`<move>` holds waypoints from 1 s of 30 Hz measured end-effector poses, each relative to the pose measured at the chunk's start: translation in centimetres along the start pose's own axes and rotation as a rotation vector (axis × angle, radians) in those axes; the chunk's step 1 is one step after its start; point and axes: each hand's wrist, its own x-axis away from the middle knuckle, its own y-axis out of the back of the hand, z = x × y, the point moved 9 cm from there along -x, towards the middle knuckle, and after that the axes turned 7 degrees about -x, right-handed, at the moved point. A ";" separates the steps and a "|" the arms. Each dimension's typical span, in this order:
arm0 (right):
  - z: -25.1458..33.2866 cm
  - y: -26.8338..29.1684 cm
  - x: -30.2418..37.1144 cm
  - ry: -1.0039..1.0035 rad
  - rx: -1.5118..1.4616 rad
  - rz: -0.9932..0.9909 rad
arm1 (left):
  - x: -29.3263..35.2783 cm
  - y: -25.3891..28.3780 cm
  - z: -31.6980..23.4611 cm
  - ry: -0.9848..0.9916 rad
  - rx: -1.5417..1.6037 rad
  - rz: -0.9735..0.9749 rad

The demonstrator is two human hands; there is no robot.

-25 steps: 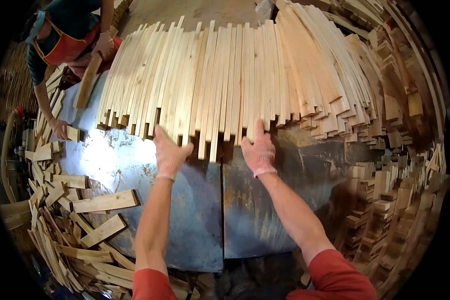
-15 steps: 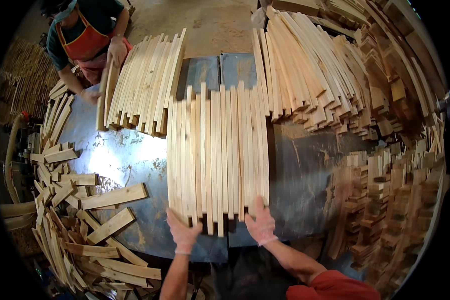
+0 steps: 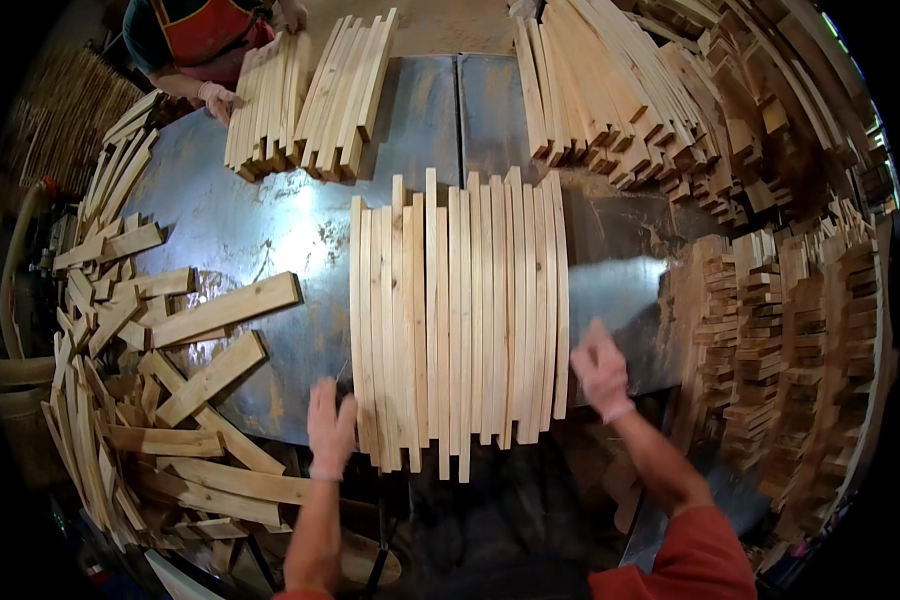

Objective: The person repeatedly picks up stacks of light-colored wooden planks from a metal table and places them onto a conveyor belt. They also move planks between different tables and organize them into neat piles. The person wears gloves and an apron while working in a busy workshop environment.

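Note:
A row of pale wooden strips [image 3: 460, 320] lies side by side on the metal table, with uneven ends overhanging its near edge. My left hand [image 3: 331, 425], in a thin pale glove, is open beside the near left end of the row, fingers stretched forward. To the right of the row, my right hand [image 3: 600, 370], gloved too, holds nothing; its fingers are partly bent and apart, a small gap from the outermost strip.
At the far left, a co-worker's gloved hand [image 3: 216, 100] touches another group of strips [image 3: 270, 105]. Loose offcuts [image 3: 215, 375] are heaped at left. More strips [image 3: 595, 90] lie far right, above stacked wood pieces [image 3: 755, 350]. The metal table [image 3: 410, 120] has a seam.
The central row has come nearer to me, away from the far stacks. My hands have left its near ends and moved outward to its sides. The co-worker's strips have split into two groups.

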 end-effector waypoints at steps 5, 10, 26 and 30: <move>0.1 -4.7 -6.4 0.175 -0.481 -0.203 | -10.2 -4.4 -1.6 0.079 -0.095 0.138; -0.2 -7.4 -4.4 -0.053 -1.080 -0.003 | -5.2 -6.1 -5.2 0.328 1.010 0.261; -4.6 -2.4 10.9 -0.425 -1.141 0.638 | 18.3 -8.1 -9.4 0.419 1.459 0.276; -0.1 -5.7 14.4 -0.333 -1.057 0.827 | 26.1 -1.9 -8.1 0.405 1.399 0.011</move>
